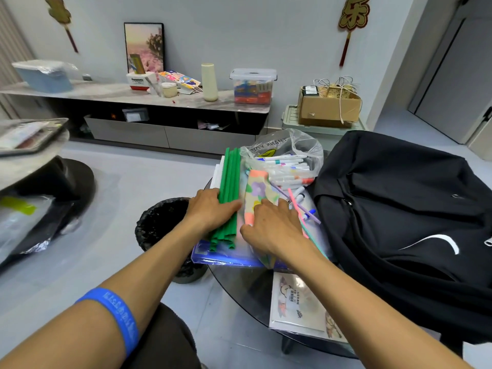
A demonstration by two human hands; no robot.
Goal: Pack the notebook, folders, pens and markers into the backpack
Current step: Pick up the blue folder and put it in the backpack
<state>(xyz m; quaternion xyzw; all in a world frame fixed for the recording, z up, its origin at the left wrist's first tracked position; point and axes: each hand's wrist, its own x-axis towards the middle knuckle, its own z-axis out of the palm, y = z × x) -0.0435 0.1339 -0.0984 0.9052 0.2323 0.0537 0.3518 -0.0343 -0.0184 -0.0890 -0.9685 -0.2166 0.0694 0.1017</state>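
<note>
A pile of folders with green spine bars [228, 187] lies on a blue folder [229, 258] at the left edge of the round glass table [239, 286]. My left hand [210, 210] rests flat on the green bars. My right hand [274, 225] lies on a floral notebook [257, 193] beside them, fingers spread over it. Several white markers [286, 169] sit in a clear plastic bag, with loose pens [300, 206] to the right of my right hand. The black backpack [399, 217] lies on the table's right side, looking closed.
A black-lined waste bin [162, 225] stands on the floor under my left arm. A printed card [295, 304] lies under the glass near me. A low cabinet [149, 102] with boxes runs along the far wall, and a cardboard box [328, 107] sits at right.
</note>
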